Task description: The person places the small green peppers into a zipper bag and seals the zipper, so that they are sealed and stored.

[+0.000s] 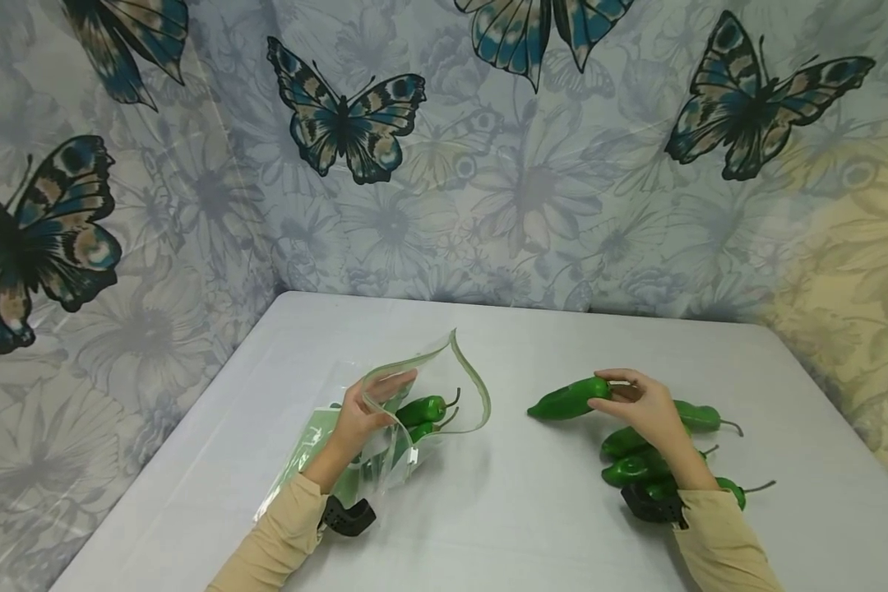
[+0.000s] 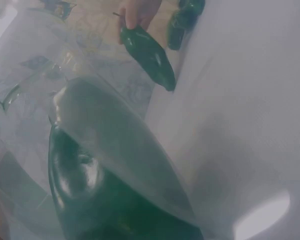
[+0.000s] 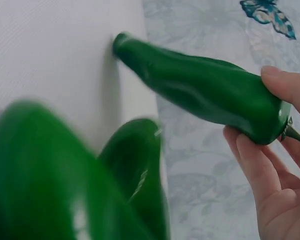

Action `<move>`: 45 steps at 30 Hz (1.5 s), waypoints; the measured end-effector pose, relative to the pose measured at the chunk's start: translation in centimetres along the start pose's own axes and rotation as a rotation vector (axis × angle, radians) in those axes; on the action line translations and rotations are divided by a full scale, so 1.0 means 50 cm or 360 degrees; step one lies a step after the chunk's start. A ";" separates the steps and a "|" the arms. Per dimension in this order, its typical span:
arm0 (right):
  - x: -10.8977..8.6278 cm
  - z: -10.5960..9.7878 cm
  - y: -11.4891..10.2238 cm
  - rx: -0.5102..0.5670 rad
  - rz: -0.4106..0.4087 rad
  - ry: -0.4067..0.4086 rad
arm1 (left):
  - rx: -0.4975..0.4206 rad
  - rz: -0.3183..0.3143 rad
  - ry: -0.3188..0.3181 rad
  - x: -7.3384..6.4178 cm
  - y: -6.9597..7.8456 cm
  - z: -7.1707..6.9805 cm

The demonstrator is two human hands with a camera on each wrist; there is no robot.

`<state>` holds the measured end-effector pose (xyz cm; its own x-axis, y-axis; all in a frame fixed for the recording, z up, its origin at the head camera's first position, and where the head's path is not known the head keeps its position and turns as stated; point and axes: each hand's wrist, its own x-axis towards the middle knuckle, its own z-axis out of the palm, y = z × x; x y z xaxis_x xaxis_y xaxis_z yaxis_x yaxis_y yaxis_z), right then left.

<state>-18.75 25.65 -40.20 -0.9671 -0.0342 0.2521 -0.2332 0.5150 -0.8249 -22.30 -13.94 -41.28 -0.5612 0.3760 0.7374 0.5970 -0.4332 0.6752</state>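
My left hand (image 1: 363, 411) holds a clear zip bag (image 1: 481, 407) by its left side, thumb and fingers spread apart. The bag's mouth gapes toward the right, edged by a pale green strip. Inside it lie green peppers (image 1: 422, 409), their stems pointing to the mouth; one pepper (image 2: 100, 180) looms large through the plastic in the left wrist view. My right hand (image 1: 640, 403) pinches another green pepper (image 1: 570, 400) near its stem end, thumb on one side and fingers on the other. That pepper's tip points left toward the bag, low over the white table.
Several green peppers (image 1: 636, 469) lie on the white table (image 1: 518, 510) under and beside my right forearm. Flat green-and-clear packaging (image 1: 314, 436) is beneath my left hand. A butterfly-print cloth (image 1: 525, 189) hangs behind the table's back edge.
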 end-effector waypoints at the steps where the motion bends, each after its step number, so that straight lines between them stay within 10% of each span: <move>1: -0.001 -0.001 -0.003 0.0023 -0.0014 -0.0011 | -0.0002 0.0006 -0.0002 0.000 0.000 0.000; 30: -0.009 0.006 -0.066 0.0018 -0.0202 0.0165 | -0.0015 0.0051 -0.0024 0.003 -0.002 -0.001; 38: 0.022 0.002 0.047 0.0222 -0.0386 0.0299 | 0.0014 0.0026 -0.0017 0.002 0.000 -0.004; 45: -0.005 0.006 -0.068 0.0411 -0.0379 0.0307 | -0.0001 0.0007 -0.0014 -0.002 -0.003 -0.006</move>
<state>-17.75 23.66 -37.63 -0.8516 0.0476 0.5220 -0.4905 0.2789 -0.8256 -22.53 -14.18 -41.48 -0.5536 0.3815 0.7403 0.5990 -0.4351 0.6722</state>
